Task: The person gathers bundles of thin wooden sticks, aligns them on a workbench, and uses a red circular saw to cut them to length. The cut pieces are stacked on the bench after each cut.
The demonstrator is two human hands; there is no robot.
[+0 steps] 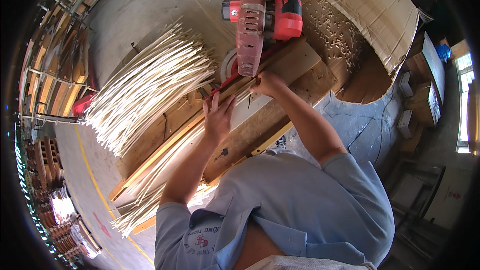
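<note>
A red miter saw (250, 30), its guard streaked with dust, stands over a wooden bench. A bundle of thin pale wooden sticks (182, 146) lies along a wooden fence (156, 163) and runs up to the saw. My left hand (218, 120) is laid across the bundle, fingers stretched out and their tips at the fence. Close beside the saw's guard, my right hand (270, 85) is closed, with its fingertips around the sticks near their ends. My right fingers partly hide those ends, and the guard covers the blade.
Beyond the fence lies a large pile of similar sticks (155, 85). Bent cardboard (380, 25) curves round the right side, with many short offcuts (337, 32) on it. Racks of timber (60, 65) stand at the left; boxes (422, 102) sit at the right.
</note>
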